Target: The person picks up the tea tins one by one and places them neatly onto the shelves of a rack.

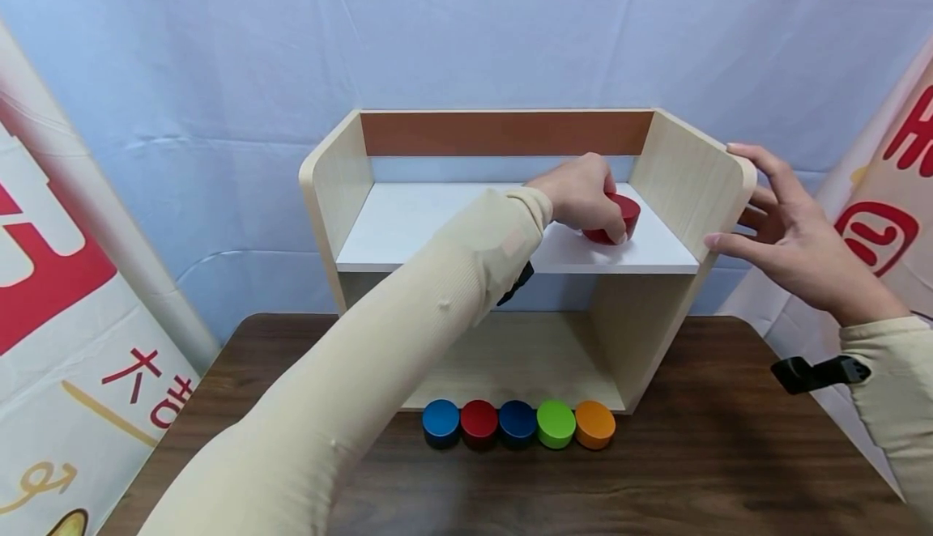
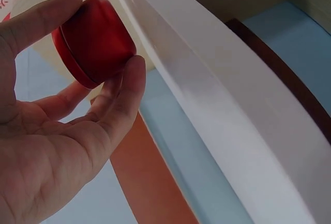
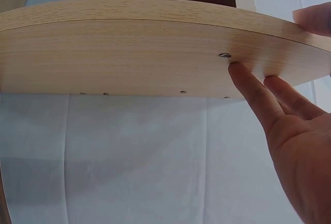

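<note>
A round red tin (image 1: 623, 216) is pinched between the thumb and fingers of my left hand (image 1: 583, 196), close over the right part of the white upper shelf. The left wrist view shows the red tin (image 2: 98, 40) tilted, with the thumb on one side and fingertips on the other. Over at the right, my right hand (image 1: 794, 236) touches the pale wooden side panel (image 1: 692, 172) with its fingers spread. In the right wrist view the fingertips (image 3: 240, 71) meet the panel's outer face, while the thumb lies on its front edge.
The small wooden shelf unit (image 1: 474, 109) stands on a dark wooden table (image 1: 656, 487). Along its front base runs a row of several round tins: light blue (image 1: 440, 421), red (image 1: 479, 423), dark blue (image 1: 517, 423), green (image 1: 556, 423) and orange (image 1: 594, 423). A light blue cloth (image 1: 474, 34) hangs behind.
</note>
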{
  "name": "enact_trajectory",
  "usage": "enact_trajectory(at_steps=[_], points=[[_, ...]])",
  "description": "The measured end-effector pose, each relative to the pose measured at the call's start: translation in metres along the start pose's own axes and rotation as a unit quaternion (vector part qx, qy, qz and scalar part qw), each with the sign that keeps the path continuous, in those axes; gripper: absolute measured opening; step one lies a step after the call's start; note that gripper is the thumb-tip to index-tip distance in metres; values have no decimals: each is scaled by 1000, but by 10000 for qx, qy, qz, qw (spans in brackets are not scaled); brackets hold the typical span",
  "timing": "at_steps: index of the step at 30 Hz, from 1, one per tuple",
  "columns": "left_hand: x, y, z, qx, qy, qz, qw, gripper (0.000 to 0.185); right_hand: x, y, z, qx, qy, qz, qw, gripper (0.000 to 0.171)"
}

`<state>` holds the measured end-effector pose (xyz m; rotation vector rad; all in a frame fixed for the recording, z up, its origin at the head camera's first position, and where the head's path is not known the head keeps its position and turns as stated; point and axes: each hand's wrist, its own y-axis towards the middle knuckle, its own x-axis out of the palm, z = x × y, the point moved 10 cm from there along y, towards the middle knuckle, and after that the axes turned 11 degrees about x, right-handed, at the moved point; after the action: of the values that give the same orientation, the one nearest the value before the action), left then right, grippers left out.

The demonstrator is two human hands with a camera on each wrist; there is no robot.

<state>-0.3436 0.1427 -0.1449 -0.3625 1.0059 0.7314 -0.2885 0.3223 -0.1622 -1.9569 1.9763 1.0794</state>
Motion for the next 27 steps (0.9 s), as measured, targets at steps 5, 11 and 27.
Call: enact_trajectory(at_steps=[5, 11, 27], points=[[2, 0, -2, -62, 52, -19, 10000, 46, 0, 0, 1, 11, -43, 19, 10000, 105], [3, 0, -5, -160, -43, 16, 9999, 49, 1, 0, 0, -17, -24, -7, 10000, 104], [6, 0, -9, -103, 90, -31, 9999, 45, 1, 0, 0, -24, -48, 39, 10000, 104]])
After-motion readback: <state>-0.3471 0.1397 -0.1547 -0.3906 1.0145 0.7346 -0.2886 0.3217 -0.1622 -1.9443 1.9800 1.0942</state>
